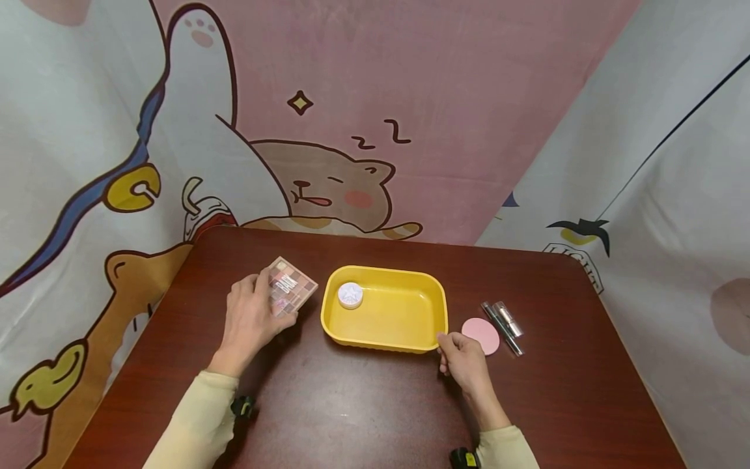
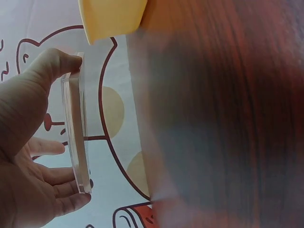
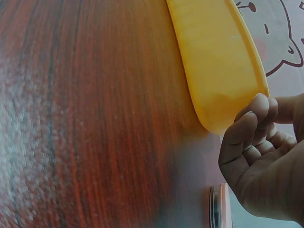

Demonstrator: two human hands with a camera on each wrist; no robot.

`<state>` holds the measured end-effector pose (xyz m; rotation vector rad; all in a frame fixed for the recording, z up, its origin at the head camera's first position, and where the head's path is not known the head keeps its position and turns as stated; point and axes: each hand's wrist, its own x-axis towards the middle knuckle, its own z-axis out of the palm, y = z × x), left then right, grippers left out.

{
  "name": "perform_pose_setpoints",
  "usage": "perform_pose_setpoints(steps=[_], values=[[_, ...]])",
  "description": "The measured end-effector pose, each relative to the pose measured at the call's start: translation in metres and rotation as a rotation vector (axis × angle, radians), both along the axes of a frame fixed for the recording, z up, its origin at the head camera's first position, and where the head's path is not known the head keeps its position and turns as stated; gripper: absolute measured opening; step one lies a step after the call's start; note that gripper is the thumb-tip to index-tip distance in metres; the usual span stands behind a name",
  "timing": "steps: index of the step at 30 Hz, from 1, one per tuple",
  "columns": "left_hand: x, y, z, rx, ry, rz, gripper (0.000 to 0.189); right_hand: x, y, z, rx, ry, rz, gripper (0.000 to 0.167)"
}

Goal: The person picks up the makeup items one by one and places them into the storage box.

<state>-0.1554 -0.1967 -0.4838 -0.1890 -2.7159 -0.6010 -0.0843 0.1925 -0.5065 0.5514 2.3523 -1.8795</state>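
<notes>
An eyeshadow palette [image 1: 295,286] with a clear cover is gripped by its edges between the thumb and fingers of my left hand [image 1: 247,320]. The left wrist view shows this palette [image 2: 76,128] edge-on, raised off the tabletop. To its right stands a yellow tray [image 1: 398,319], with a round white case [image 1: 350,295] bearing a star pattern inside at the left. My right hand [image 1: 465,361] pinches the tray's near right corner at the rim, its fingers curled; the right wrist view shows the fingertips on the yellow rim [image 3: 260,76].
Right of the tray lies a pink round case [image 1: 481,336]. Beside it are a slim dark pen-like tube [image 1: 502,328] and a shorter clear and silver tube [image 1: 508,319]. The brown wooden table [image 1: 340,404] meets a cartoon-printed curtain [image 1: 445,130] at its back edge.
</notes>
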Motion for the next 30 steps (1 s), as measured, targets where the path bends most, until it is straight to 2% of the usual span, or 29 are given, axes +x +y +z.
perform_pose_setpoints(steps=[16,30], values=[[0.003,0.014,0.014,-0.019,0.039,-0.068,0.098,0.000,0.000,0.001,0.016,-0.005,-0.001,0.034],[0.006,0.026,0.017,-0.034,0.093,-0.148,0.094,0.000,0.000,0.000,0.010,-0.003,0.002,0.034]])
